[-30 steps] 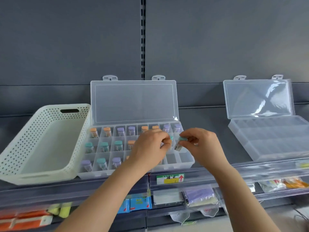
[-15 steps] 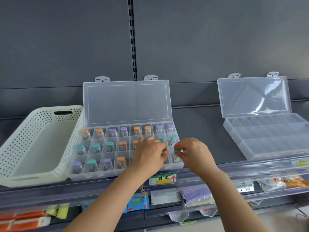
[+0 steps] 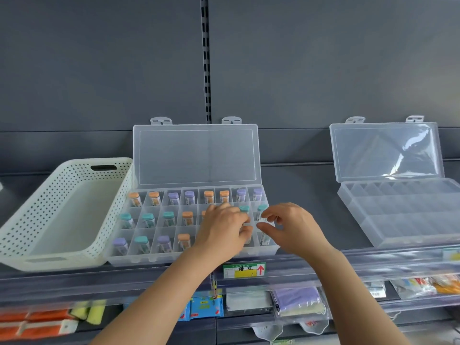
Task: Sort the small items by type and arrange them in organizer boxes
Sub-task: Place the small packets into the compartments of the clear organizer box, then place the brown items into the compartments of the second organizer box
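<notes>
A clear organizer box (image 3: 124,257) with its lid up stands on the shelf. Its compartments hold small vials with orange (image 3: 134,195), purple (image 3: 173,195) and teal (image 3: 125,216) caps. My left hand (image 3: 221,230) hovers over the box's right part with curled fingers, and thumb and fingers pinch a clear vial (image 3: 246,223) that is mostly hidden. To its right, my right hand (image 3: 293,225) has loosely spread fingers and holds nothing. Just below its fingertips a vial (image 3: 264,240) stands in the front right compartment.
A white perforated basket (image 3: 74,170) touches the box's left side. A second clear organizer box (image 3: 368,235), lid up, stands at the right with bare shelf between the boxes. Packaged goods hang on the lower shelf, behind a green price label (image 3: 244,270).
Both hands came down from above the box to its front right compartments. My right hand held a teal-capped vial and has let it go into the front right compartment.
</notes>
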A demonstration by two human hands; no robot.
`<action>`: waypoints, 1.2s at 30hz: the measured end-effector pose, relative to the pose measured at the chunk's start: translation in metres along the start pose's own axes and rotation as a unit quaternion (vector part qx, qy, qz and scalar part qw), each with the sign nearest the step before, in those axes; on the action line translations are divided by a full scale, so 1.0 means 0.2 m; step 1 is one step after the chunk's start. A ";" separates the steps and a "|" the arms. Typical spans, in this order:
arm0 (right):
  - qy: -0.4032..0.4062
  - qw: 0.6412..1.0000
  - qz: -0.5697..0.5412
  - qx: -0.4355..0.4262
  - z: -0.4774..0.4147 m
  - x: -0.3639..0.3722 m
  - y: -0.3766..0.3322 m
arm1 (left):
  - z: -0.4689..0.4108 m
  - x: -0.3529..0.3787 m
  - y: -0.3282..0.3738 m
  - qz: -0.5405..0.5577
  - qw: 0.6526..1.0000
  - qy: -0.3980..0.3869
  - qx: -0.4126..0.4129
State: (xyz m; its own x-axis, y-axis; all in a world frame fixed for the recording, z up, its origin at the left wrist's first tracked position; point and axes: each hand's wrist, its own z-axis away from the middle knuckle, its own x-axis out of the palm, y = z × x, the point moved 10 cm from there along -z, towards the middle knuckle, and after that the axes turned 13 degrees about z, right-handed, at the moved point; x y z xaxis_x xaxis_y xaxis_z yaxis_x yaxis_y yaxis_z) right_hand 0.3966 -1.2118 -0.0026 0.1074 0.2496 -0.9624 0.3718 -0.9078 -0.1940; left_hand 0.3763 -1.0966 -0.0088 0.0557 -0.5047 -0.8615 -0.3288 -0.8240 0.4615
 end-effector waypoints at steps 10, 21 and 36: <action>0.066 0.997 0.032 -0.031 -0.18 -0.06 -0.32 | 0.14 -0.38 -0.27 -0.057 0.993 0.069 -0.073; 0.032 0.971 0.074 -0.227 -0.35 0.12 -1.34 | 0.76 -1.00 -0.90 -0.242 0.932 0.100 -0.251; -0.002 0.932 0.105 -0.346 -0.25 0.41 -2.79 | 1.73 -1.63 -1.69 -0.278 0.882 0.114 -0.364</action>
State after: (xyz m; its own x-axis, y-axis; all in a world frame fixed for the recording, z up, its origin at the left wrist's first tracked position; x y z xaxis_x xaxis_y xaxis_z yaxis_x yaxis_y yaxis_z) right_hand 0.2446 -0.6672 0.0363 0.2411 0.0882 -0.9665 0.8491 -0.5015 0.1660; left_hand 0.1428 -0.5651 0.0422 0.2327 0.0599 -0.9707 0.4965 -0.8656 0.0656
